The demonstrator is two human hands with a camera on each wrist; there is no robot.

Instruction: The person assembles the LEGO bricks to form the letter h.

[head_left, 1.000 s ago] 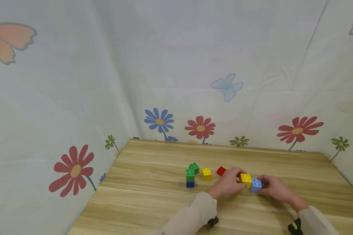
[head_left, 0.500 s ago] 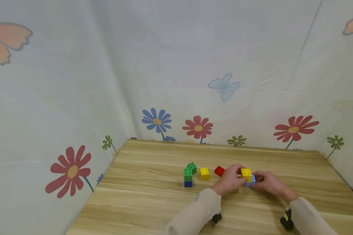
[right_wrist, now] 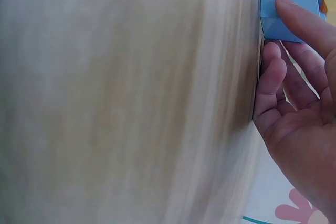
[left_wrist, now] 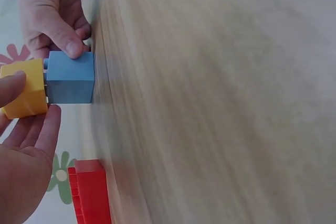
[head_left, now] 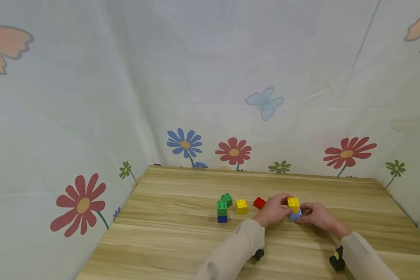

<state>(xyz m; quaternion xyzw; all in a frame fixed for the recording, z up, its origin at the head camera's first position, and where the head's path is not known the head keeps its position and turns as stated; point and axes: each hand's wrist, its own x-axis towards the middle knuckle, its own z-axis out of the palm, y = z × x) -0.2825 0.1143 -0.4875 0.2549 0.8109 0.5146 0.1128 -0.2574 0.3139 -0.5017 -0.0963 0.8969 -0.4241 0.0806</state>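
Note:
My left hand [head_left: 275, 210] pinches a yellow toy brick [head_left: 293, 204] between thumb and fingers, right over a light blue brick [head_left: 295, 216]. In the left wrist view, a narrow gap with studs showing separates the yellow brick [left_wrist: 27, 88] from the top of the light blue brick [left_wrist: 71, 80]. My right hand [head_left: 318, 216] holds the light blue brick from the right, its thumb on the near face. The right wrist view has that blue brick [right_wrist: 289, 9] down at the wooden tabletop.
Left of the hands stand a yellow brick [head_left: 241, 206], a green brick [head_left: 226, 199] and a green brick on a dark blue one [head_left: 222, 219]. A red brick [head_left: 259, 202] lies just beside my left hand. A flower-printed cloth [head_left: 210, 97] hangs behind the wooden table [head_left: 175, 186].
The yellow brick has moved from beside the light blue brick to above it, raised by my left hand. My right hand has shifted slightly left with the blue brick. The view has turned a little.

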